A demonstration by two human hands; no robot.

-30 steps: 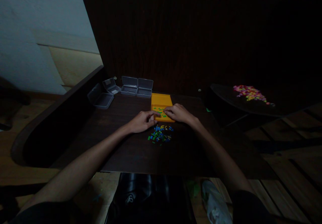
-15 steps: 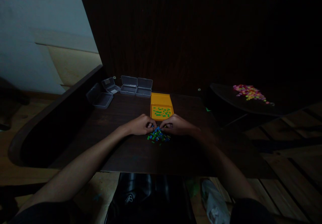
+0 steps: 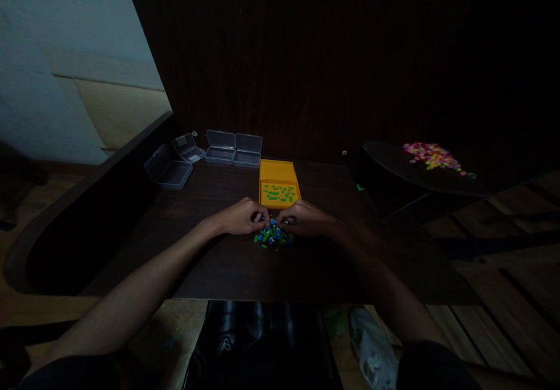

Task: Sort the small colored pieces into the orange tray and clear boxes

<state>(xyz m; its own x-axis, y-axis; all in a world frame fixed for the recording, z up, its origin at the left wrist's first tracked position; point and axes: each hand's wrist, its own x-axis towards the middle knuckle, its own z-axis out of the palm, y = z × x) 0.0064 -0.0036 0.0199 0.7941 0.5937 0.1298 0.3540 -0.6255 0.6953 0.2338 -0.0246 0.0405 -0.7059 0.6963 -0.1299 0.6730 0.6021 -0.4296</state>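
A pile of small blue, green and yellowish pieces (image 3: pixel 272 236) lies on the dark table in front of me. My left hand (image 3: pixel 245 216) rests at the pile's upper left, its fingers curled in a pinch at the blue pieces. Across from it, at the upper right, my right hand (image 3: pixel 303 218) pinches too, fingertips close to the left ones. Whatever either hand holds is too small and dark to make out. Just beyond the hands stands a yellow box (image 3: pixel 278 171), its lid folded back, with several green pieces scattered inside.
Open clear plastic boxes (image 3: pixel 221 155) stand along the back of the table, with another clear box (image 3: pixel 177 175) at the left. On a dark surface to the right lies a heap of pink and yellow pieces (image 3: pixel 433 155). A whitish plastic bag (image 3: pixel 374 352) is on the floor.
The whole view has shifted slightly. Both hands stay at the top of the pile, still pinching, with only small finger movement.
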